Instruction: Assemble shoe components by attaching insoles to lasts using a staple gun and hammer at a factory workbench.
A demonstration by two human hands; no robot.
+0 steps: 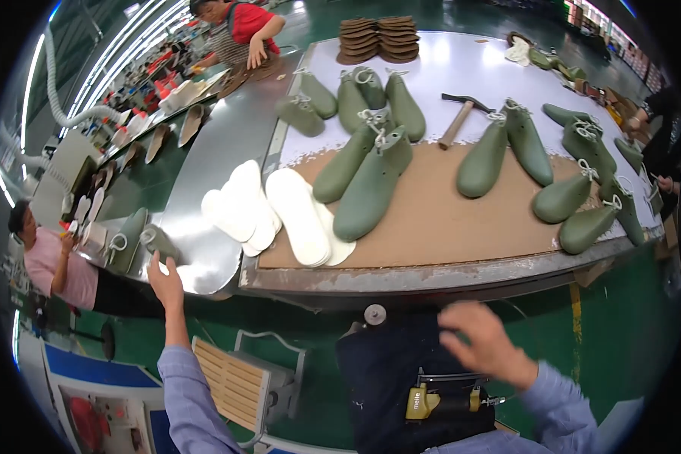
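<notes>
My left hand (163, 281) reaches out to the left side of the metal tabletop, thumb and fingers apart. Its fingertips are right by the near side of a green shoe last (159, 242); whether they touch it I cannot tell. Just left of that last lies another green last (131, 238) with a white cord loop. My right hand (483, 340), somewhat blurred, hangs above my lap with thumb and fingers apart and nothing visible in it. Below it, a yellow and black air stapler (424, 402) lies on the dark cloth (371, 378) over my lap.
White insoles (299, 216) lie at the worktable's left edge. Several green lasts (374, 189) and a hammer (455, 125) cover the board. Brown stacked pieces (378, 39) stand at the far edge. Co-workers are at left (60, 265), far left (242, 34) and right. A slatted stool (231, 382) stands below.
</notes>
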